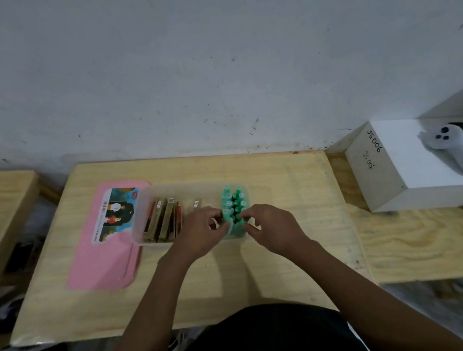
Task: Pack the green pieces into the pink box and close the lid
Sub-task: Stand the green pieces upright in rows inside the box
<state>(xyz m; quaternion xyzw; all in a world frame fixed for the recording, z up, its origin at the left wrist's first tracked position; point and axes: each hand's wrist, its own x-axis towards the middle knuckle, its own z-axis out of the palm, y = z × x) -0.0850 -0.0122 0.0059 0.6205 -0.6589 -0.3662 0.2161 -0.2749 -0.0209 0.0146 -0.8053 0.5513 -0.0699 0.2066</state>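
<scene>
A translucent box stands on the wooden table. Its pink lid, with a picture label, lies flat on the table to the box's left. Several green pieces stand upright in two rows at the box's right end. My left hand and my right hand meet at the near end of those rows. The fingertips of both pinch the nearest green pieces. Several brown packets stand on edge in the box's left half.
A white cardboard box marked with handwriting stands on a second table at the right, with a white controller on top. Another wooden table is at the left. A grey wall rises behind.
</scene>
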